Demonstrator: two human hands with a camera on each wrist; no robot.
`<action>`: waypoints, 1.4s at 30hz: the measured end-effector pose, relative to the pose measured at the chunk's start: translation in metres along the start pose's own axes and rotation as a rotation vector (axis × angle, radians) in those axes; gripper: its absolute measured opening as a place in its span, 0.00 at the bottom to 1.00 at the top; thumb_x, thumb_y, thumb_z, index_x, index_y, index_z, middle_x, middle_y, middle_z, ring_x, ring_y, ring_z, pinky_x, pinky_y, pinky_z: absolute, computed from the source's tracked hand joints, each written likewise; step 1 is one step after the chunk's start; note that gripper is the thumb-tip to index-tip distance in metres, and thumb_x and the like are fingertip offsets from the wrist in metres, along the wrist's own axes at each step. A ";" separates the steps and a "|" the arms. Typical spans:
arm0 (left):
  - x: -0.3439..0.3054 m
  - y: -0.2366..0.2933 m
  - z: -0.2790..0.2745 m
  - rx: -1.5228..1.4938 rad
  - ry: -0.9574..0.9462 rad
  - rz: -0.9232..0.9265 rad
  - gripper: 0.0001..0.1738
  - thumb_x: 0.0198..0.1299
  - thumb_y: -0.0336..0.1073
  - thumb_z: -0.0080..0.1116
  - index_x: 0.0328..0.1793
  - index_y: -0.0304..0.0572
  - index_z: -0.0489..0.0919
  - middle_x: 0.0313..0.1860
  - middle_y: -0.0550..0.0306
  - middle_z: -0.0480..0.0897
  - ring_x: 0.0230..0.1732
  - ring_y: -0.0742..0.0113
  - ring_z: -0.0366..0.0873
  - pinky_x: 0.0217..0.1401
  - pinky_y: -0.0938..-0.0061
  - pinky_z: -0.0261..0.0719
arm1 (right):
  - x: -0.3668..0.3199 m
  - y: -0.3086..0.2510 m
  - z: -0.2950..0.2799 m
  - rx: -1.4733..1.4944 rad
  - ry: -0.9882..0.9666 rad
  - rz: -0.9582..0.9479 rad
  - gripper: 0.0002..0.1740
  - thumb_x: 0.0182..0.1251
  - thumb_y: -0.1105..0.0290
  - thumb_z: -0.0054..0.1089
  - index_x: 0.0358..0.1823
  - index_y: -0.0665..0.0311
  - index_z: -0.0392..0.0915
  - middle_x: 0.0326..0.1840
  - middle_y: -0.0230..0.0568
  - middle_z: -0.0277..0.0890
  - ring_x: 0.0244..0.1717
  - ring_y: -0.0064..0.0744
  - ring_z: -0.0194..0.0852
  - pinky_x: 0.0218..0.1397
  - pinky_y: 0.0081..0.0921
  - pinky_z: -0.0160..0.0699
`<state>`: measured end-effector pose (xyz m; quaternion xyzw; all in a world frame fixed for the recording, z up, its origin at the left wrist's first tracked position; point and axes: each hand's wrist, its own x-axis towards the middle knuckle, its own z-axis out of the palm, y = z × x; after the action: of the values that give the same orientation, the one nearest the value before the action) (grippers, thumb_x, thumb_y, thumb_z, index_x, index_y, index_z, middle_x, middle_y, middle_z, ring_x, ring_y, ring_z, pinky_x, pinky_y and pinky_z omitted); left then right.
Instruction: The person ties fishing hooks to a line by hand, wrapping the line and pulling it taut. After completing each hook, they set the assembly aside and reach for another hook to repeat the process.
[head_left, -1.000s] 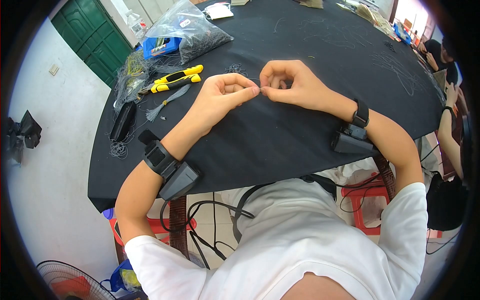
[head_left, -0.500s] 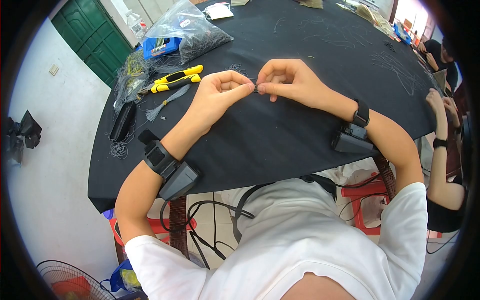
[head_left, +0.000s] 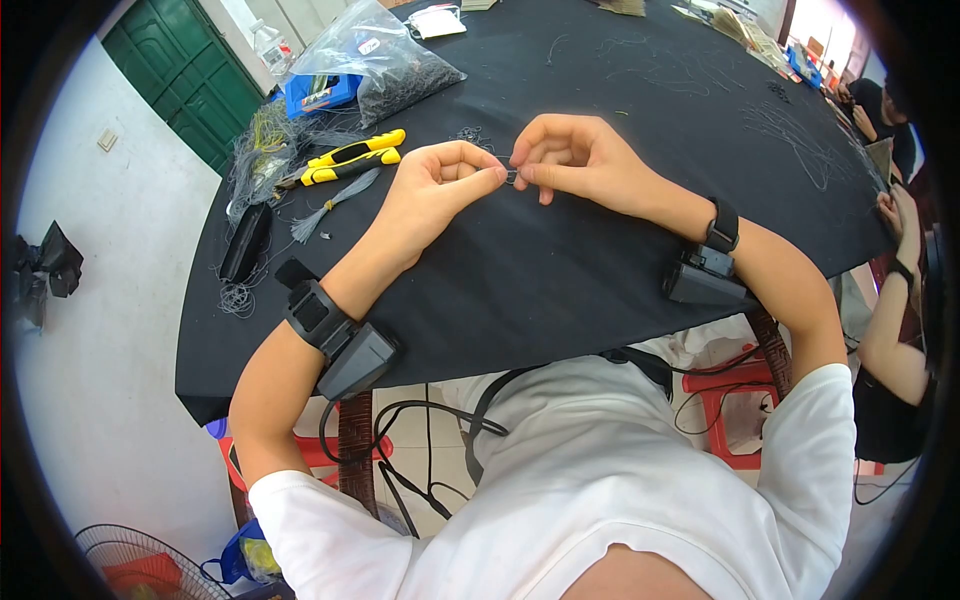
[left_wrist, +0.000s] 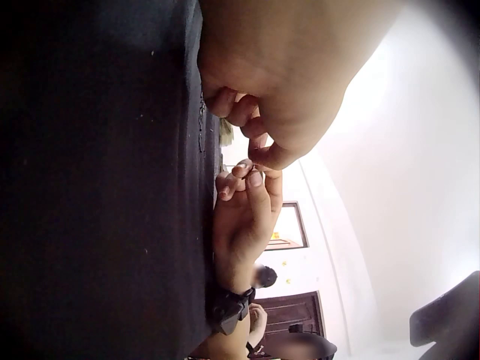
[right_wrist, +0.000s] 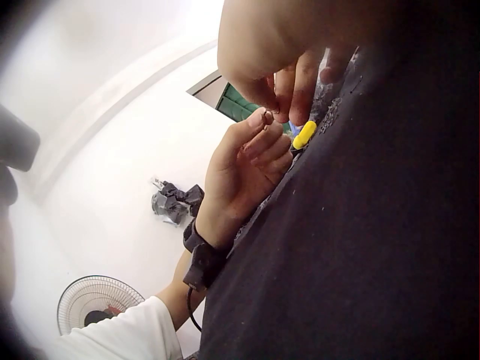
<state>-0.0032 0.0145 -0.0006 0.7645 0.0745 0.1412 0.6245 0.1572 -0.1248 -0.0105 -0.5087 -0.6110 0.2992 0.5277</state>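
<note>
In the head view my left hand and right hand meet fingertip to fingertip above the black table. Between them shows a small loop of thin grey line, pinched by the thumb and forefinger of each hand. The loop is tiny and mostly hidden by the fingertips. The right wrist view has a bit of it at the left thumb tip. To the left of my left hand lie yellow-and-black pliers and a tied bundle of grey line.
Beyond the pliers are a tangle of line, a blue box and a clear bag of small dark pieces. A black case lies near the left edge. Loose lines spread at the right, where another person's arm appears.
My fingertips have drawn slightly apart and shifted a little left, so the small loop now shows between them. The right hand's lower fingers have uncurled somewhat. The neighbour's arm has moved.
</note>
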 end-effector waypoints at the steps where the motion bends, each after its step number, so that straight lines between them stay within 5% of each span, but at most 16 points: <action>1: 0.000 0.000 0.000 -0.003 -0.001 -0.001 0.08 0.57 0.32 0.59 0.39 0.34 0.78 0.29 0.64 0.80 0.28 0.85 0.71 0.32 0.91 0.65 | 0.000 0.000 0.000 0.006 0.000 0.002 0.07 0.61 0.74 0.55 0.39 0.69 0.72 0.33 0.40 0.78 0.29 0.20 0.74 0.35 0.15 0.74; 7: 0.003 -0.006 -0.001 0.232 0.098 0.213 0.07 0.53 0.33 0.61 0.35 0.37 0.81 0.32 0.63 0.80 0.32 0.81 0.73 0.36 0.85 0.67 | 0.000 0.001 0.000 0.065 0.010 -0.008 0.10 0.61 0.73 0.55 0.42 0.70 0.72 0.34 0.41 0.78 0.31 0.22 0.75 0.36 0.17 0.74; 10: 0.006 -0.005 -0.003 0.544 0.166 0.575 0.06 0.51 0.34 0.63 0.32 0.39 0.82 0.32 0.64 0.79 0.36 0.81 0.72 0.39 0.84 0.65 | 0.002 0.008 -0.001 0.030 0.004 -0.016 0.14 0.61 0.71 0.58 0.46 0.71 0.72 0.34 0.41 0.78 0.31 0.22 0.75 0.37 0.17 0.75; 13: -0.004 0.006 0.008 0.006 -0.009 0.174 0.07 0.51 0.34 0.64 0.31 0.39 0.82 0.33 0.65 0.78 0.41 0.80 0.70 0.41 0.83 0.64 | -0.001 -0.003 0.010 0.067 -0.036 0.021 0.19 0.60 0.69 0.61 0.49 0.71 0.71 0.36 0.41 0.78 0.30 0.22 0.75 0.36 0.17 0.75; 16: -0.006 0.007 0.014 0.005 0.045 0.318 0.07 0.51 0.34 0.64 0.32 0.38 0.82 0.34 0.65 0.77 0.43 0.79 0.70 0.42 0.82 0.64 | -0.005 -0.015 0.024 0.196 -0.040 0.070 0.18 0.59 0.70 0.61 0.49 0.71 0.72 0.35 0.39 0.78 0.28 0.21 0.75 0.33 0.15 0.73; 22: -0.012 0.013 0.018 -0.271 0.007 0.203 0.08 0.54 0.34 0.62 0.38 0.39 0.82 0.40 0.62 0.77 0.43 0.75 0.72 0.46 0.78 0.67 | -0.004 -0.008 0.022 0.186 -0.062 0.107 0.15 0.60 0.71 0.60 0.45 0.70 0.74 0.31 0.38 0.78 0.25 0.20 0.73 0.31 0.14 0.72; 28: -0.010 0.007 0.022 -0.169 0.093 0.298 0.10 0.55 0.36 0.61 0.38 0.38 0.82 0.43 0.57 0.77 0.42 0.74 0.74 0.48 0.77 0.70 | -0.006 -0.014 0.027 0.218 -0.081 0.053 0.13 0.60 0.70 0.59 0.44 0.69 0.74 0.31 0.39 0.78 0.24 0.20 0.73 0.31 0.16 0.72; 33: -0.014 0.014 0.020 -0.280 0.016 0.185 0.09 0.57 0.35 0.58 0.40 0.39 0.80 0.45 0.56 0.77 0.46 0.72 0.70 0.52 0.75 0.66 | -0.006 -0.012 0.025 0.201 -0.128 0.092 0.10 0.61 0.70 0.58 0.40 0.69 0.77 0.31 0.39 0.79 0.25 0.21 0.74 0.30 0.16 0.71; 39: -0.011 0.009 0.010 -0.387 -0.154 0.242 0.08 0.58 0.34 0.58 0.40 0.39 0.79 0.34 0.61 0.79 0.37 0.77 0.72 0.43 0.80 0.68 | -0.005 -0.006 0.016 0.067 0.136 0.190 0.10 0.63 0.68 0.54 0.39 0.68 0.77 0.34 0.39 0.80 0.29 0.22 0.76 0.36 0.17 0.71; 42: -0.014 0.012 0.011 -0.255 -0.195 0.160 0.08 0.57 0.34 0.59 0.40 0.38 0.79 0.33 0.63 0.80 0.35 0.80 0.74 0.40 0.83 0.70 | -0.005 -0.005 0.009 0.244 0.286 0.258 0.13 0.65 0.67 0.52 0.45 0.68 0.75 0.43 0.41 0.78 0.41 0.24 0.76 0.45 0.18 0.69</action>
<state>-0.0135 -0.0023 0.0075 0.6928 -0.0658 0.1237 0.7074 0.1471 -0.1298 -0.0106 -0.5520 -0.4193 0.3607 0.6240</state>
